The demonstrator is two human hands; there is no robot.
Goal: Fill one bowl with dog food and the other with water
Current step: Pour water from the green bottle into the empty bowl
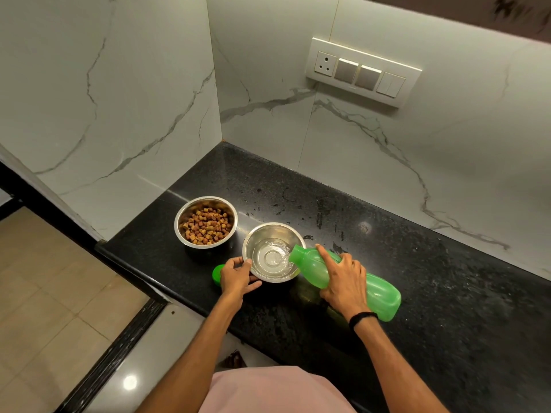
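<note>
Pouring under way: right hand [343, 278] wrapped round the bottle [346, 278], tilted so its mouth sits over the near bowl [272, 253] rim, left hand [237, 277] pinching that rim to steady it on the bench [417, 278]. Best kept at a shallow tilt, mouth low and inside the rim, bowl held firm, stopping short of the brim to spare the already wet bench. Counted: two hands, one bottle, one cap [217, 274], two bowls, the far bowl [205, 222] holding kibble [207, 225].
</note>
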